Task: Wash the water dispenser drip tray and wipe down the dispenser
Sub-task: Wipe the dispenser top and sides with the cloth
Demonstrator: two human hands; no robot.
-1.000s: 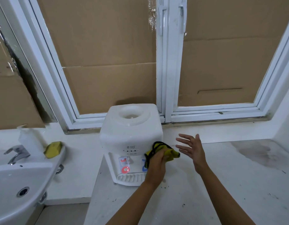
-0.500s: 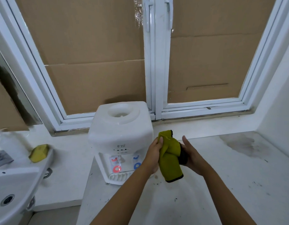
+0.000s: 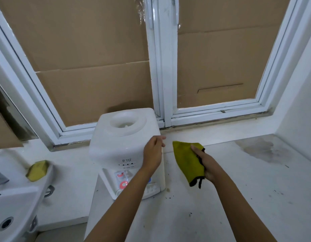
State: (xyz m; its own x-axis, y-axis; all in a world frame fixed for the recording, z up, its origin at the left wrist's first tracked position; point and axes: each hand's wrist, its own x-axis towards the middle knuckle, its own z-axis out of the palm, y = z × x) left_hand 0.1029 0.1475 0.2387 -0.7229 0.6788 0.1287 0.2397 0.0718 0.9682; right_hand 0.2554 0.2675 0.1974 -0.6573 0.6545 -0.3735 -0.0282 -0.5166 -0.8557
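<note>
The cloth changes hands: half a second ago both hands were bunched round it in front of the dispenser, and now the right hand has it alone, carried out to the right, while the left hand goes up to the dispenser's right top corner. The left grip looks loosely curled with nothing in it, fingertips at or just past the corner edge (whether it actually touches the casing, I cannot tell). The right grip is clenched on the cloth's right edge, and the cloth hangs down and to the left, its long axis running roughly top to bottom, a dark loop dangling at the lower end.

The relation that matters: the dispenser's right side wall lies just to the left of the hanging cloth, near but apart, with the left hand between the two. So the right hand is the one placed to wipe, and my read is that a short move leftward comes next, the left hand steadying.

The drip tray sits in its slot at the dispenser's foot, half hidden by the left forearm; the top well, where a bottle would sit, shows nothing in it. The dispenser stands at the bench edge. Left of it, the sink carries a yellow sponge on its rim.
</note>
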